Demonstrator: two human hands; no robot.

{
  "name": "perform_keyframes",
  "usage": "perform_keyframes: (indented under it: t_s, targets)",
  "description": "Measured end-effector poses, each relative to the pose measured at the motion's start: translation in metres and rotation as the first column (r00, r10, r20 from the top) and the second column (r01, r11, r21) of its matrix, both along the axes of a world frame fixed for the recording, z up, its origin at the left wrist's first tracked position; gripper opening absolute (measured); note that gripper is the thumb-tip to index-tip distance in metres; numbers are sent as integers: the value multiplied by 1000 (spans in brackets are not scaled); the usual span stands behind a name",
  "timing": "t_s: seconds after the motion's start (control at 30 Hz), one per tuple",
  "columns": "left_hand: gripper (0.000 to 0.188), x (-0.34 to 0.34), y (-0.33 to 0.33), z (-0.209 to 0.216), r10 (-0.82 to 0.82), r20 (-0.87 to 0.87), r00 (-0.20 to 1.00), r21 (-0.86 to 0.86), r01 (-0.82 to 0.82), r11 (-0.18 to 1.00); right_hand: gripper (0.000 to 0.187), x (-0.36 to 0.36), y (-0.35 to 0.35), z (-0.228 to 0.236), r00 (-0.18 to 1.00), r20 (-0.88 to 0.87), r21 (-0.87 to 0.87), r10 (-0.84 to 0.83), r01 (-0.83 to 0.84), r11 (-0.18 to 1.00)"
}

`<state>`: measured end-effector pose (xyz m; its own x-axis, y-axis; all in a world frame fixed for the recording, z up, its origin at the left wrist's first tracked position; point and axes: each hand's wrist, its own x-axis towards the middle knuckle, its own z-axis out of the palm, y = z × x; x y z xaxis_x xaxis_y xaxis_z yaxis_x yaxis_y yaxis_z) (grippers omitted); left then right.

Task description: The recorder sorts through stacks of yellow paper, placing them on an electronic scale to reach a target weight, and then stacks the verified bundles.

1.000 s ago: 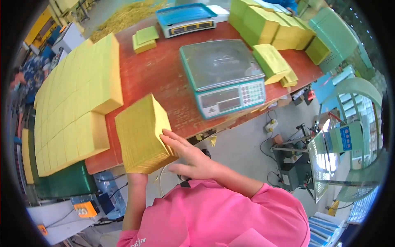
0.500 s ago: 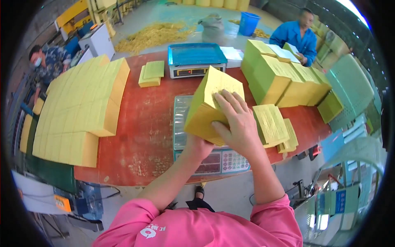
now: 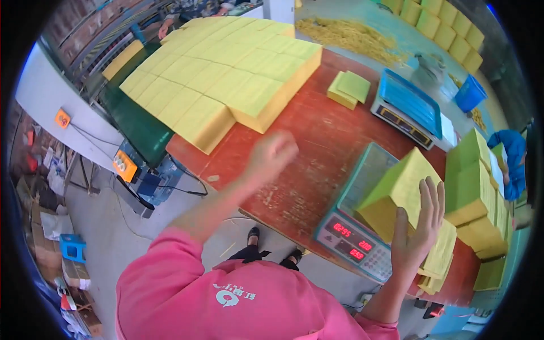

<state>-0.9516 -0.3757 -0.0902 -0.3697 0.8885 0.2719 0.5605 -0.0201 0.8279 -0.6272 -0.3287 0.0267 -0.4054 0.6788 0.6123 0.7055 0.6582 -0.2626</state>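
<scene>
on scale, 1 yellow stack

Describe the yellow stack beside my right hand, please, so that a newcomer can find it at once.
Start from the red table and find its nearer weighing scale, with teal frame and lit red digits. The yellow stack sits on top of it, beside the open right hand. Among the yellow stacks in view, only this one rests on a scale.

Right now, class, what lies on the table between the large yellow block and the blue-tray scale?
The head view shows a small yellow pile on the red table, between the large yellow block and the blue-tray scale.
</scene>
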Motion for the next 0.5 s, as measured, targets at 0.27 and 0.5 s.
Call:
perform_keyframes:
  t_s: [0.27, 0.5]
  targets:
    - [92, -173, 60, -4, 65, -753, 655, -302, -431, 850, 43, -160, -34, -27, 898, -73, -229, 434, -438, 869]
    - [84, -200, 35, -6, -299, -710, 637, -381, 10, 925, 43, -238, -10, -64, 882, -151, -258, 446, -470, 844]
